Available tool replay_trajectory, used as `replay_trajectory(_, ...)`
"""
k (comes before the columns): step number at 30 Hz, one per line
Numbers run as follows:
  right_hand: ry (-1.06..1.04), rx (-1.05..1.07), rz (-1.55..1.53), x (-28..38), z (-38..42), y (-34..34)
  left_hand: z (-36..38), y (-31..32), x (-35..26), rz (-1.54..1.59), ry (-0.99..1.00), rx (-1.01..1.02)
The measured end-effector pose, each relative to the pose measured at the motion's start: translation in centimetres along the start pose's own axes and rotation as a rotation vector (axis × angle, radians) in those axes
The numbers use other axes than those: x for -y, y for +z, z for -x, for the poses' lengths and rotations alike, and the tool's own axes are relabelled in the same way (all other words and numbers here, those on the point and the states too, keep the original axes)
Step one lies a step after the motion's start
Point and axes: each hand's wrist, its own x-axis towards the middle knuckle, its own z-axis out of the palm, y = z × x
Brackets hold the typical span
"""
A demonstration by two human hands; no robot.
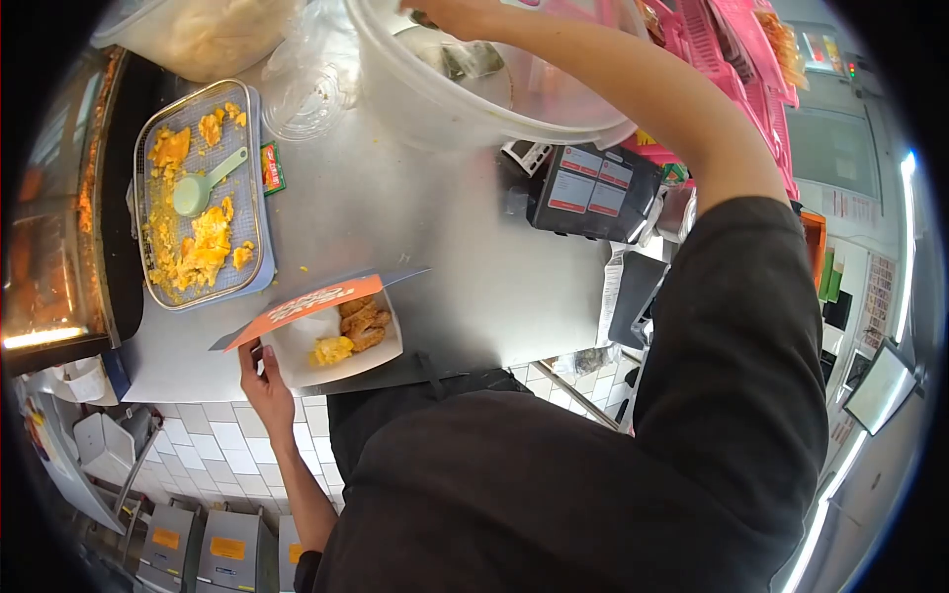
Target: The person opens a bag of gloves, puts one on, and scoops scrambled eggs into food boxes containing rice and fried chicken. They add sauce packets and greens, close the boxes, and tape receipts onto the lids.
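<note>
My left hand holds the near left edge of an open cardboard food box at the counter's front edge. Inside the box are white rice, browned fried pieces and yellow scrambled egg; its orange printed lid stands raised. My right arm reaches over a large clear plastic tub at the top. My right hand is at the tub's far side, partly cut off by the frame edge, near a wrapped item with dark green in it. What its fingers hold, if anything, cannot be seen.
A basket-lined tray with yellow egg and a pale green scoop lies left on the steel counter. A lit food display stands far left. Black box and pink baskets are at right; clear lids lie behind.
</note>
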Motion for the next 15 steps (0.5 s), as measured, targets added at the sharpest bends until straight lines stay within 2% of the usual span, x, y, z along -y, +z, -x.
replay_trajectory(2,0.055,-0.096,-0.114,2.2,2.2,-4.3,0.2,1.2,0.1,-0.036,0.029,0.021)
replay_trajectory(4,0.171,-0.308,-0.224,3.6,4.3,-6.7,0.4,2.6,-0.6,-0.047,0.053,0.056)
replay_trajectory(5,0.195,-0.142,-0.188,4.6,6.2,-10.3,0.5,3.1,-1.0,-0.044,0.028,0.054)
replay_trajectory(6,0.202,-0.154,-0.184,4.1,6.4,-10.4,0.5,3.4,-1.1,-0.045,0.043,0.055)
replay_trajectory(8,0.065,-0.398,-0.031,4.3,7.5,-12.0,0.4,3.7,-1.1,-0.064,0.089,0.082)
replay_trajectory(9,0.251,-0.602,-0.404,5.9,10.5,-13.3,0.4,3.8,-1.2,-0.066,0.090,0.091)
replay_trajectory(11,0.445,-0.761,-0.974,14.9,18.9,-19.8,0.2,4.3,-0.5,-0.025,0.132,0.097)
replay_trajectory(12,0.516,-0.754,-1.272,16.6,21.5,-19.7,0.3,4.4,-0.2,0.004,0.158,0.093)
replay_trajectory(13,0.442,-0.769,-1.148,19.8,25.3,-20.0,0.7,4.7,-0.3,0.011,0.166,0.097)
replay_trajectory(14,0.535,-0.683,-1.386,23.0,29.0,-18.9,1.4,5.1,-0.6,-0.086,0.263,-0.023)
replay_trajectory(15,0.580,-0.471,-1.620,25.7,32.5,-17.0,1.8,5.3,-1.0,-0.184,0.362,-0.150)
